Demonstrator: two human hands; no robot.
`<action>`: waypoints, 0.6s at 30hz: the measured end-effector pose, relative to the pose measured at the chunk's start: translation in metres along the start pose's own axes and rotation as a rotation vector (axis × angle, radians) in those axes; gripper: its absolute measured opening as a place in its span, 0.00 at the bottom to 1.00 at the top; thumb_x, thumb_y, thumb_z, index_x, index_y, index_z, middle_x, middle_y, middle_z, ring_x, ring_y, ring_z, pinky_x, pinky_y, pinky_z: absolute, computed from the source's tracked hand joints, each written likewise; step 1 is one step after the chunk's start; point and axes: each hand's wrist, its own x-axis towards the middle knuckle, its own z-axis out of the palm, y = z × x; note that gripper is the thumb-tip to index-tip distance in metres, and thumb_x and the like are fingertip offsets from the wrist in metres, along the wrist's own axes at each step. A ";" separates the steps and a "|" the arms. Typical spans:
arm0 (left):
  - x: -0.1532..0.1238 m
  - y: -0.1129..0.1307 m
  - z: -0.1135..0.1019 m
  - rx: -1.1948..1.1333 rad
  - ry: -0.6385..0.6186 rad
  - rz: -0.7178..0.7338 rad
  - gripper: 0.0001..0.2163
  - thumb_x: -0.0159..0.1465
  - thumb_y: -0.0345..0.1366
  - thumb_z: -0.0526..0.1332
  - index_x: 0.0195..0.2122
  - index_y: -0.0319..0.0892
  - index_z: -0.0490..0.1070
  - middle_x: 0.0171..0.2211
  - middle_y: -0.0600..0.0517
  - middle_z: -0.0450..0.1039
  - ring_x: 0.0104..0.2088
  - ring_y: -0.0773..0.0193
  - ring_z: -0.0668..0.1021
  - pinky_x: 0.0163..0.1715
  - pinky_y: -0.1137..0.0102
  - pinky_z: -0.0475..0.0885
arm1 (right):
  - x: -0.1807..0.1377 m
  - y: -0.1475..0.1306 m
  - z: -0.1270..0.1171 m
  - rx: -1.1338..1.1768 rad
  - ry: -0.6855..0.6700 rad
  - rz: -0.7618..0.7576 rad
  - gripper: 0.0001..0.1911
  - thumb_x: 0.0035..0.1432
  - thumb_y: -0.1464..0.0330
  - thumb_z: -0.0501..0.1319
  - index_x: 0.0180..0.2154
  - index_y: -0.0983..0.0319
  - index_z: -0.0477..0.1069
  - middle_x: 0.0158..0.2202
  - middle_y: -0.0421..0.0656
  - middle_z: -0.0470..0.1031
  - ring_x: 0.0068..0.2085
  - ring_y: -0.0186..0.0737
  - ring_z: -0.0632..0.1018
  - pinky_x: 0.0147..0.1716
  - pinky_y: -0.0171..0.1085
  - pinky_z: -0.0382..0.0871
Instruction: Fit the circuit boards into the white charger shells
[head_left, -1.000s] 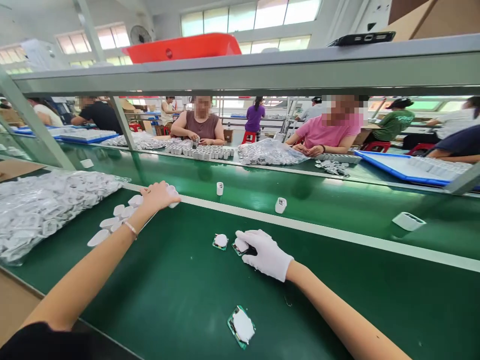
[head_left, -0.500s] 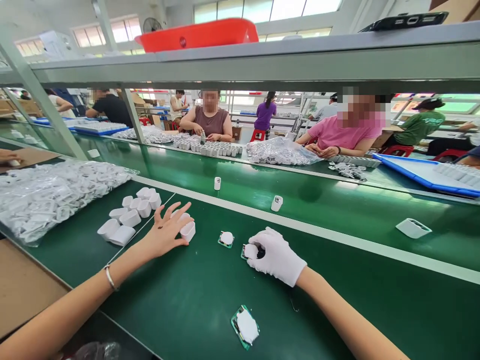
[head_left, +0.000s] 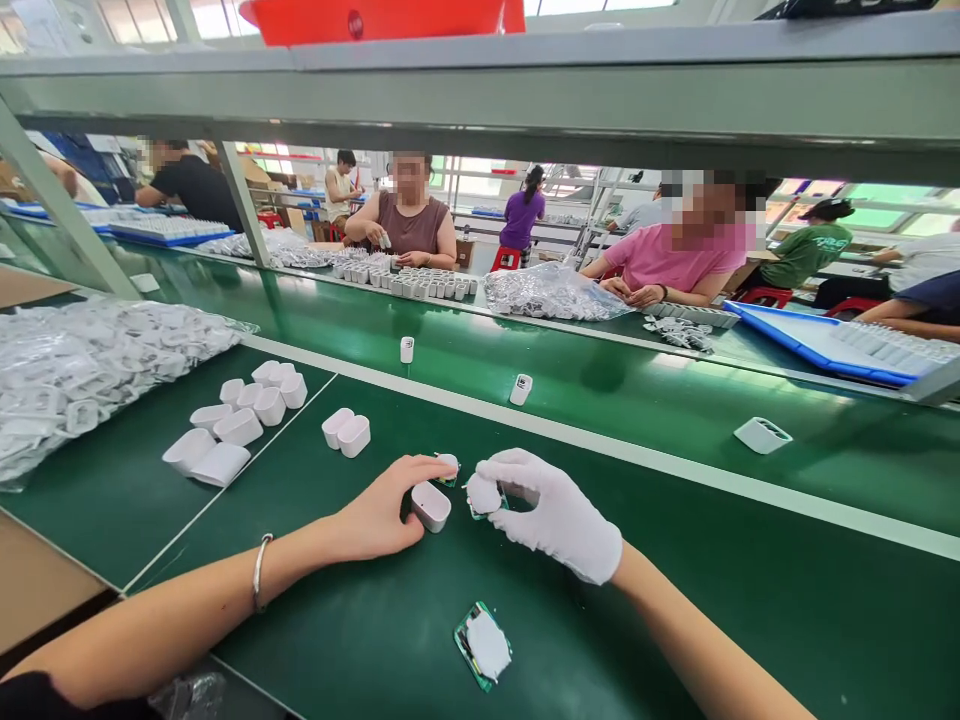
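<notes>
My bare left hand (head_left: 375, 512) grips a small white plastic case (head_left: 431, 508) between thumb and fingers, its open mouth facing up and toward me. My right hand (head_left: 562, 518), in a white glove, pinches a green circuit board (head_left: 484, 496) with a white pad on top, just right of the case and apart from it. A second circuit board (head_left: 448, 468) lies behind the left fingers, partly hidden by them. Nearer to me lies another circuit board (head_left: 484, 645) with a white pad. Two white cases (head_left: 346, 432) stand together beyond my left hand.
Several white cases (head_left: 240, 425) are grouped at left, beside a plastic bag of white parts (head_left: 97, 370). Beyond the white line, filled cases (head_left: 521, 389) are spread along the green belt (head_left: 645, 420). Co-workers sit opposite; a shelf (head_left: 480, 95) spans overhead.
My left hand has taken a white case from the small group and brought it right, close to my right hand. The right hand still holds its board. The view has tilted down.
</notes>
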 end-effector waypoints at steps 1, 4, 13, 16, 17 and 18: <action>-0.002 0.000 0.002 -0.003 0.062 -0.022 0.31 0.46 0.21 0.54 0.54 0.47 0.62 0.54 0.49 0.65 0.54 0.58 0.68 0.54 0.63 0.64 | 0.000 0.002 0.001 0.047 -0.010 0.018 0.16 0.45 0.74 0.62 0.40 0.59 0.73 0.41 0.45 0.70 0.37 0.39 0.76 0.38 0.42 0.73; -0.007 0.005 0.012 0.062 0.202 -0.183 0.30 0.48 0.31 0.64 0.53 0.47 0.60 0.53 0.47 0.62 0.49 0.54 0.71 0.47 0.60 0.70 | 0.002 0.006 0.006 0.173 0.020 0.073 0.20 0.44 0.74 0.64 0.42 0.59 0.72 0.42 0.45 0.70 0.37 0.39 0.76 0.38 0.43 0.74; -0.006 0.001 0.031 -0.083 0.234 -0.274 0.25 0.47 0.28 0.64 0.48 0.46 0.65 0.40 0.52 0.72 0.38 0.61 0.75 0.42 0.65 0.72 | 0.003 -0.003 0.020 -0.068 0.030 -0.059 0.20 0.47 0.73 0.62 0.44 0.53 0.74 0.43 0.44 0.73 0.42 0.41 0.76 0.40 0.41 0.74; -0.006 0.001 0.026 -0.073 0.230 -0.185 0.23 0.47 0.25 0.63 0.46 0.45 0.69 0.43 0.50 0.73 0.43 0.58 0.75 0.46 0.63 0.71 | 0.002 -0.003 0.020 -0.210 0.044 -0.119 0.18 0.48 0.72 0.62 0.43 0.53 0.74 0.40 0.43 0.75 0.40 0.41 0.76 0.40 0.41 0.73; -0.006 0.002 0.025 -0.070 0.230 -0.161 0.24 0.47 0.25 0.63 0.46 0.46 0.70 0.43 0.50 0.73 0.44 0.57 0.74 0.47 0.62 0.71 | 0.001 -0.003 0.020 -0.252 0.049 -0.147 0.17 0.48 0.72 0.62 0.42 0.52 0.74 0.39 0.42 0.76 0.40 0.41 0.76 0.40 0.42 0.73; -0.006 0.002 0.024 -0.066 0.230 -0.143 0.24 0.47 0.24 0.62 0.47 0.46 0.70 0.44 0.50 0.74 0.45 0.57 0.74 0.48 0.62 0.71 | 0.000 -0.005 0.021 -0.293 0.053 -0.173 0.15 0.49 0.72 0.62 0.40 0.52 0.75 0.38 0.42 0.76 0.39 0.41 0.76 0.39 0.42 0.73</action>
